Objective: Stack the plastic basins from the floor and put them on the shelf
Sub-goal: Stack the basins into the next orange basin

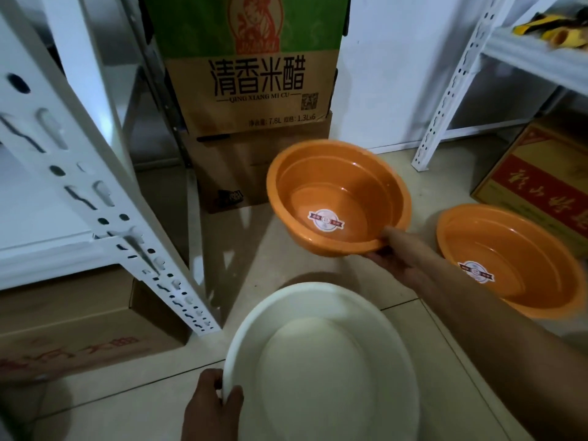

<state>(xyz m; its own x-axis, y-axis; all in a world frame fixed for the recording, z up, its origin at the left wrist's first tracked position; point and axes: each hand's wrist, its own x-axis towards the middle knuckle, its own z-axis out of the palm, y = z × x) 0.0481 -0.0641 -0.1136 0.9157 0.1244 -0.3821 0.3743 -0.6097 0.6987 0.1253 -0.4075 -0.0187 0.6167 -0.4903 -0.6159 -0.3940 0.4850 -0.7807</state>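
Orange basin (337, 198) tilted, rim gripped by right hand (394, 259) — white basin (321, 361) rim pinched by left hand (211, 405), second orange basin (509, 261) on floor (280, 259).

Two orange basins (337, 198) (509, 259), one white basin (321, 361), seemingly unstacked.

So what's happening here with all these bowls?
A person is gathering plastic basins. The right hand holds one orange basin by its rim, tilted in the air. The left hand holds a white basin by its edge. A second orange basin sits on the floor.
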